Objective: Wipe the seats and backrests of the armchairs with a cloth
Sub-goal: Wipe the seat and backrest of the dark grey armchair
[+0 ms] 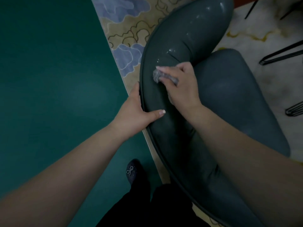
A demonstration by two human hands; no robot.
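Left hand (136, 110) clasps the backrest (185, 51) rim, steadying it. To its right, right hand (182, 84) grips the cloth (158, 75), pressed mid-backrest. Cloth looks soft, light; padding glossy, likely slippery when damp.

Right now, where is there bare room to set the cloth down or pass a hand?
The seat cushion, right of the right hand, is bare. So is the green floor left of the rug. The backrest is crowded where the right hand presses the cloth and the left hand grips the rim.
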